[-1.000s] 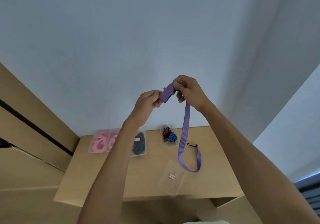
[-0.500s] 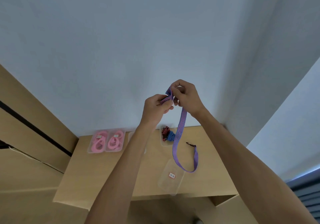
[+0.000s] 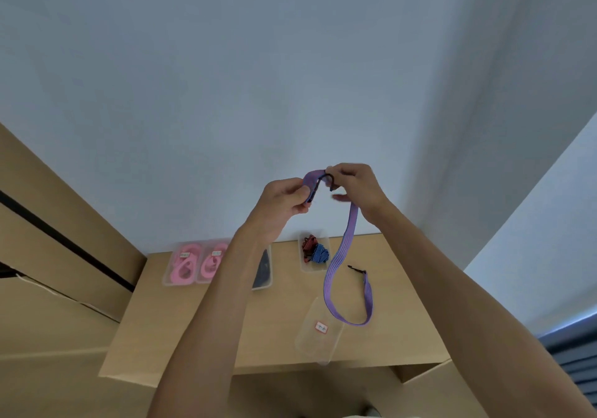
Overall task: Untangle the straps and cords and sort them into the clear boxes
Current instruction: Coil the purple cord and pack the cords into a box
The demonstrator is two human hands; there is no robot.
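A purple striped strap [image 3: 345, 249] hangs from both my hands, held high above the table. My left hand [image 3: 284, 196] pinches its upper end beside a black hook [image 3: 325, 181]. My right hand [image 3: 357, 188] grips the strap just to the right of that hook. The strap loops down to the table, and its far end, with a second black hook [image 3: 355, 269], lies there. An empty clear box [image 3: 318, 330] with a red-edged label sits under the loop.
On the wooden table [image 3: 181, 330] at the back stand two clear boxes of pink cords [image 3: 193, 262], a box with a dark strap [image 3: 263, 269] partly hidden by my left arm, and a box of red and blue cords [image 3: 314, 251]. A white wall rises behind.
My hands have parted slightly at the strap's top, baring the black hook between them. The hanging loop swung a little left, then settled.
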